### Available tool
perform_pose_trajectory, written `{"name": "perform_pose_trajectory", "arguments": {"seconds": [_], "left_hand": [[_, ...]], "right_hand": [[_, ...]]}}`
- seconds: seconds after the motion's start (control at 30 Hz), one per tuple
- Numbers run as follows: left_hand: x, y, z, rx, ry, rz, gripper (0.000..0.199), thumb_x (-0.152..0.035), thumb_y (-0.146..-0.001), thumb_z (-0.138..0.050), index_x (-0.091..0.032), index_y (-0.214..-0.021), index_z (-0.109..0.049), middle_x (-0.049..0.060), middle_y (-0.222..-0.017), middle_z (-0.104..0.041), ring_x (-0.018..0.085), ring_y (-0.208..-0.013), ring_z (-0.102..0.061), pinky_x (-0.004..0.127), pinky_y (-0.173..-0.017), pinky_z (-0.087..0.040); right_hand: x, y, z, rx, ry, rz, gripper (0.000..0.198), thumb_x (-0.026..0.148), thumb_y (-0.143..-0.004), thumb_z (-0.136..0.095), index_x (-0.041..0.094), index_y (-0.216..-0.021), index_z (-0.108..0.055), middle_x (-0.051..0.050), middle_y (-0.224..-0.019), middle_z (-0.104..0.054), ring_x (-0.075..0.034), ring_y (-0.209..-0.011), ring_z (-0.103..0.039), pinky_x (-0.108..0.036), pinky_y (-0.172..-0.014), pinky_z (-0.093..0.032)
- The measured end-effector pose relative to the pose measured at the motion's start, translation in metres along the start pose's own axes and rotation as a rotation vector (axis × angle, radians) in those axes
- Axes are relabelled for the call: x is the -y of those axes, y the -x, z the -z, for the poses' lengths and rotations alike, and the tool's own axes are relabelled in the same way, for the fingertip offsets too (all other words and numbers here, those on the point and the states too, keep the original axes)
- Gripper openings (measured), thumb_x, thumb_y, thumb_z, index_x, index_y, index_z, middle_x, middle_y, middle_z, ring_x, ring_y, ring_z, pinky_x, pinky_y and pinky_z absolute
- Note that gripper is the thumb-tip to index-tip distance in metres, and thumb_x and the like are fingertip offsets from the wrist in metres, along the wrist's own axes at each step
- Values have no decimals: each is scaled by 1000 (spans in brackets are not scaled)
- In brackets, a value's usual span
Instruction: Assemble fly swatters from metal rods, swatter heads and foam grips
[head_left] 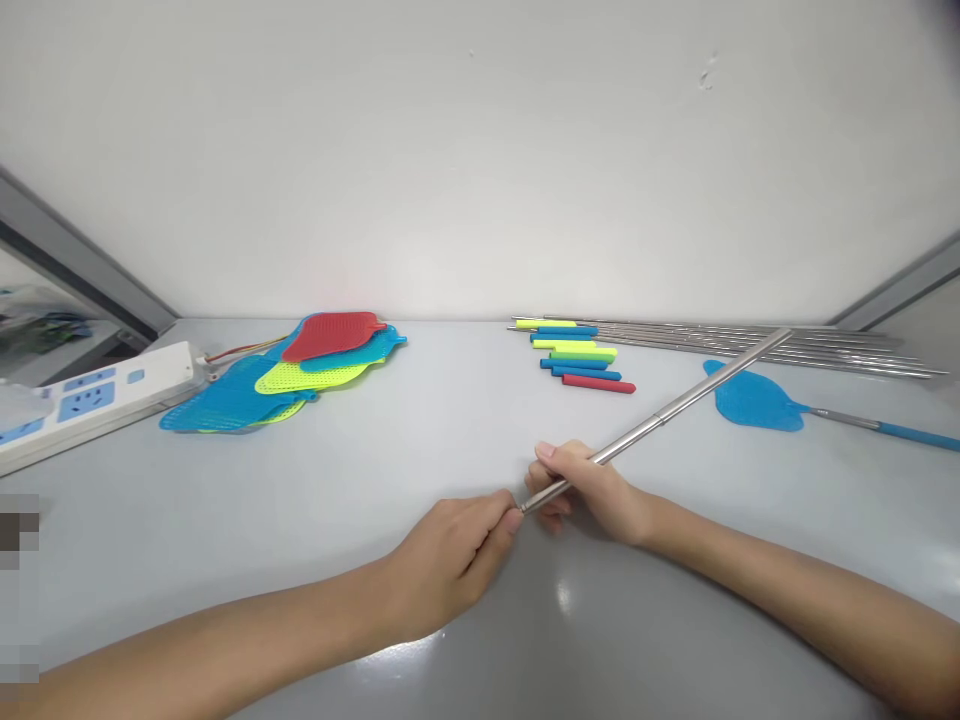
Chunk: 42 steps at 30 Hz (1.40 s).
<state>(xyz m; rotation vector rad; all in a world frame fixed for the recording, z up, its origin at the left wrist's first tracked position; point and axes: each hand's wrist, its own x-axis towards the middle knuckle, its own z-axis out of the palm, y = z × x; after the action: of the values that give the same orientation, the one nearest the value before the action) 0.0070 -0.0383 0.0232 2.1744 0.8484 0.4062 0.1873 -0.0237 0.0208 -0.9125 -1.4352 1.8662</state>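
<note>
A silver telescopic metal rod [660,418] slants up to the right over the table. The fingers of my left hand [457,550] pinch its lower tip, and that tip is partly hidden by them. Just above, my right hand [589,490] is closed around the rod, its thumb lying along the near side. To the right lies an assembled fly swatter with a blue paddle head [757,400] and a blue grip [919,434]. The rod's far end passes above that paddle.
At the back left is a pile of swatter heads, with a red one [334,336] on top. A power strip [97,395] lies at the left edge. Coloured handle sleeves [598,384] and several metal rods [847,355] lie along the back wall [480,160].
</note>
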Motion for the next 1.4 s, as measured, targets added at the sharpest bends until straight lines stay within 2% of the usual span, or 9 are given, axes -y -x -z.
{"name": "perform_pose_trajectory", "arguments": {"seconds": [0.1, 0.2, 0.43, 0.53, 0.63, 0.77, 0.9, 1.07, 1.4], "left_hand": [[-4, -1, 3, 53, 12, -23, 23, -25, -88, -23, -20, -80, -43, -5, -59, -43, 8, -49, -36, 20, -50, -31], [-7, -3, 5, 93, 1, 19, 23, -28, -88, -24, -20, -88, -45, -3, -64, -47, 9, -51, -39, 20, -51, -32], [-7, -4, 4, 47, 5, 80, 23, -32, -86, -27, -19, -75, -43, -5, -59, -45, 9, -48, -36, 20, -47, -29], [-8, -6, 7, 46, 48, 101, 22, -32, -86, -27, -20, -79, -44, -4, -64, -49, 9, -49, -38, 20, -48, -31], [-12, -8, 9, 19, 143, 78, 25, -30, -88, -22, -22, -87, -46, -3, -75, -53, 10, -61, -46, 21, -58, -35], [-10, -7, 8, 7, 184, 131, 29, -34, -88, -20, -21, -85, -46, -5, -56, -42, 9, -50, -39, 21, -50, -31], [-2, -6, 4, -29, 213, 186, 28, -38, -87, -23, -19, -77, -41, -7, -50, -38, 8, -44, -33, 20, -44, -26], [1, -6, 3, -66, 209, 188, 29, -39, -87, -23, -19, -74, -39, -7, -48, -35, 8, -42, -30, 20, -42, -23], [-3, -7, 4, -82, 179, 208, 31, -38, -87, -20, -19, -69, -37, -7, -48, -34, 8, -43, -30, 21, -43, -25]], "right_hand": [[0, -1, 0, 14, 39, -6, 45, 39, -84, -28, 15, -47, -37, 2, -42, -38, -10, -46, -42, -25, -51, -32], [1, -1, -2, 18, 66, -10, 43, 39, -84, -31, 15, -49, -38, 2, -45, -37, -9, -46, -41, -24, -49, -33], [1, -2, -3, -16, 95, 0, 42, 40, -82, -35, 14, -49, -41, 2, -46, -38, -8, -45, -41, -23, -46, -33], [0, -3, -2, -36, 63, 1, 41, 40, -81, -37, 14, -49, -42, 2, -46, -39, -8, -44, -42, -22, -44, -33], [0, -4, 0, -59, 27, -9, 41, 40, -81, -38, 14, -49, -43, 2, -44, -39, -9, -44, -44, -22, -42, -34], [1, -4, 2, -66, -28, 42, 43, 41, -81, -37, 13, -48, -44, 1, -43, -43, -10, -41, -44, -22, -41, -34], [1, -7, 4, -184, -155, 130, 43, 44, -80, -36, 14, -50, -45, 0, -44, -46, -10, -41, -44, -23, -40, -35], [2, -14, 8, -389, -387, 193, 31, 41, -75, -47, 15, -57, -47, 0, -52, -47, -11, -48, -47, -22, -41, -35], [8, -22, 33, -583, -742, 155, 23, 31, -71, -52, 17, -55, -42, 4, -49, -36, -7, -47, -41, -19, -43, -33]]}}
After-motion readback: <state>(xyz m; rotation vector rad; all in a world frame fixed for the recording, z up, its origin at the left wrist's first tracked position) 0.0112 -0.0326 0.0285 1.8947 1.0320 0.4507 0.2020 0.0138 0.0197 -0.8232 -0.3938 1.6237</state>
